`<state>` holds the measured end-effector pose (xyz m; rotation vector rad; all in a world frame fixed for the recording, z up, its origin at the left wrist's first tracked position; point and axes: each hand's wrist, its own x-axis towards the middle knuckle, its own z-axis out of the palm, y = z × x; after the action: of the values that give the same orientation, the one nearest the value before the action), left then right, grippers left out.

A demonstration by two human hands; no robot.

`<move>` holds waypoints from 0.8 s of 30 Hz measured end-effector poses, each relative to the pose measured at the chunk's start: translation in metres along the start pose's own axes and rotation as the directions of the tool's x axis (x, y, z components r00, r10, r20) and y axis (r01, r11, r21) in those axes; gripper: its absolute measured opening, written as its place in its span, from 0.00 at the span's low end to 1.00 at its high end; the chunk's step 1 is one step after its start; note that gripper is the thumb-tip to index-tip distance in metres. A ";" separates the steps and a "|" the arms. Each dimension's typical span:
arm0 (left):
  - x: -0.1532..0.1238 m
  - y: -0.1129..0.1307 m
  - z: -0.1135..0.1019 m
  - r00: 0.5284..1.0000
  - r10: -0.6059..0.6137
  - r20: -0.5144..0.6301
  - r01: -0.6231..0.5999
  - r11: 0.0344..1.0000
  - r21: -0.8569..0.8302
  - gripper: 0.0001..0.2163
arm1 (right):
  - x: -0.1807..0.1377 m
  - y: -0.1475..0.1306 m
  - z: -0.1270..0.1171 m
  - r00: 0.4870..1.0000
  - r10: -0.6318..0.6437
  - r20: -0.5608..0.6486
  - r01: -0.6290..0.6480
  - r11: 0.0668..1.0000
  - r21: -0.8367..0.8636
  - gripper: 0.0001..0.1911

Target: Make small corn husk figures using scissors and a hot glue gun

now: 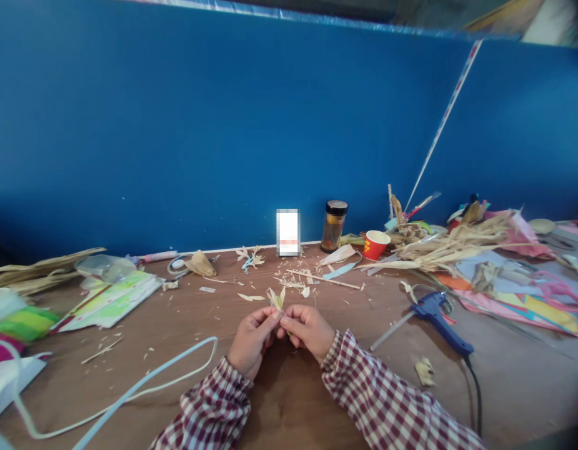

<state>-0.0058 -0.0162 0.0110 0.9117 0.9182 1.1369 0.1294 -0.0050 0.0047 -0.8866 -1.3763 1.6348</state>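
A small flower of pale corn husk (276,298) stands upright between my fingertips, its petals spread at the top. My left hand (252,339) pinches its base from the left. From the other side my right hand (311,329) closes thumb and fingers on the same base. The lower end of the flower is hidden by my fingers. Husk scraps (250,297) and a thin stick (327,279) lie on the table just beyond my hands.
A blue glue gun (441,322) lies at right, its black cord (476,394) running forward. Behind stand a red paper cup (375,245) and a dark-lidded jar (333,226). Dried husks (462,244) pile at right. A pale cable (143,381) loops across the left.
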 end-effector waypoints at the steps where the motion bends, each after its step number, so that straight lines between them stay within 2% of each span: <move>1: 0.000 0.000 0.000 1.000 -0.006 -0.001 0.006 1.000 -0.009 0.11 | 0.000 0.000 0.000 1.000 0.001 -0.001 -0.001 1.000 0.002 0.14; 10: -0.001 0.001 0.002 0.999 -0.032 0.019 0.033 0.993 -0.110 0.09 | 0.000 0.000 0.002 1.000 0.013 -0.026 -0.012 0.999 0.048 0.14; 15: 0.002 -0.004 0.001 0.998 -0.047 -0.051 0.039 0.987 -0.156 0.11 | 0.000 0.000 0.002 0.999 0.005 -0.039 -0.003 0.999 0.049 0.14; 24: 0.004 -0.007 -0.001 0.994 -0.022 -0.107 0.012 0.996 -0.090 0.12 | 0.000 -0.001 0.004 0.998 0.031 -0.060 -0.027 0.998 0.063 0.13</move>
<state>-0.0039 -0.0133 0.0037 0.7743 0.9529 1.2120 0.1259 -0.0064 0.0064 -0.9168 -1.2697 1.6503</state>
